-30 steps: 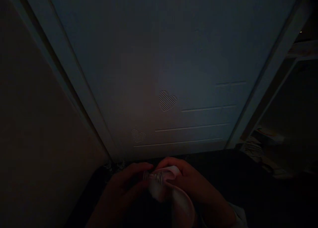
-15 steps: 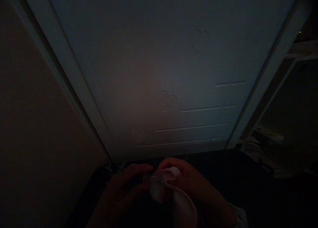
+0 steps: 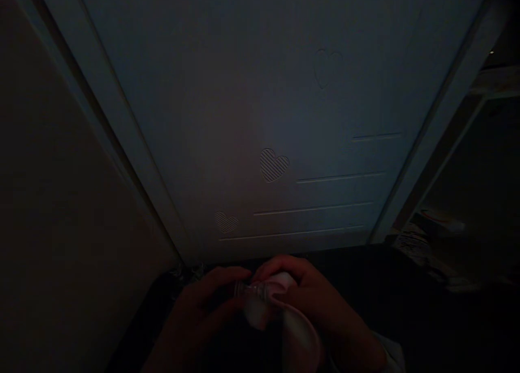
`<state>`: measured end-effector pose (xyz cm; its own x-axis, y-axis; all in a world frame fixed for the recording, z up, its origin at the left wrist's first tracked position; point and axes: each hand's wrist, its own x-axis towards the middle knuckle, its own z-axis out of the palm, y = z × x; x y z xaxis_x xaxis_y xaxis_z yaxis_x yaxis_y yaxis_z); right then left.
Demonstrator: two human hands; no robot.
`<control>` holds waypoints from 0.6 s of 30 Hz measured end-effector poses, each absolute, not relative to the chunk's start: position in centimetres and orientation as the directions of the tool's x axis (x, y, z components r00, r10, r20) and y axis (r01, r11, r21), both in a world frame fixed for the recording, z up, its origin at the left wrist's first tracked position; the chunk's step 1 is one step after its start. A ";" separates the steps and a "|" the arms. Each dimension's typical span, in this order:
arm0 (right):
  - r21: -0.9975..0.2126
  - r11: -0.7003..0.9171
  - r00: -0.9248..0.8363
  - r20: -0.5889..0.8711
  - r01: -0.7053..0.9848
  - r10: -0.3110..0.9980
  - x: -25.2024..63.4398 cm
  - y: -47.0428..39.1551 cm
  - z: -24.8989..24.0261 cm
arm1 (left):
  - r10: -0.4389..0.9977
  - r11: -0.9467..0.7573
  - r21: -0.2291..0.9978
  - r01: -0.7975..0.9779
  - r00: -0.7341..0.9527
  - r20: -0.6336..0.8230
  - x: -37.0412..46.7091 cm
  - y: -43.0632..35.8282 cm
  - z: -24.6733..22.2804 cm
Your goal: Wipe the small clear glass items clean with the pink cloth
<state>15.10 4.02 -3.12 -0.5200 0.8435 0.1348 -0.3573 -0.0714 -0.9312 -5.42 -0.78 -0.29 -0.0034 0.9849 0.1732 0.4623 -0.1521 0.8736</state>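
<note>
In the head view, the right hand (image 3: 319, 294) holds a pink strip (image 3: 303, 335) at the near middle, one end hanging nearer. The left hand (image 3: 201, 313) curves narrowly about a clear piece (image 3: 255, 290) beside the strip, though in this dimness I cannot tell whether it grips; on the far side stands a pale heart-engraved panel (image 3: 227, 124).

pale panel (image 3: 195, 118) with striped hearts (image 3: 274, 166) and long grooves (image 3: 317, 208) beside dim wall (image 3: 60, 210)
</note>
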 end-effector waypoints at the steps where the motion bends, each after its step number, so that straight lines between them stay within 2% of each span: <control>1: -0.937 -0.083 -0.522 0.114 -0.339 0.845 15.1 4.0 -3.1 | 0.984 -0.161 0.873 0.460 0.004 0.179 -5.4 -0.8 -0.2; 10: -0.928 -0.193 -0.564 0.022 -0.319 0.825 15.1 3.8 -2.9 | 0.985 -0.149 0.884 0.443 -0.013 0.173 -5.1 -1.2 0.2; 18: -0.941 -0.158 -0.572 0.045 -0.299 0.819 14.9 4.0 -2.6 | 0.982 -0.155 0.897 0.414 -0.034 0.186 -5.3 -1.2 0.1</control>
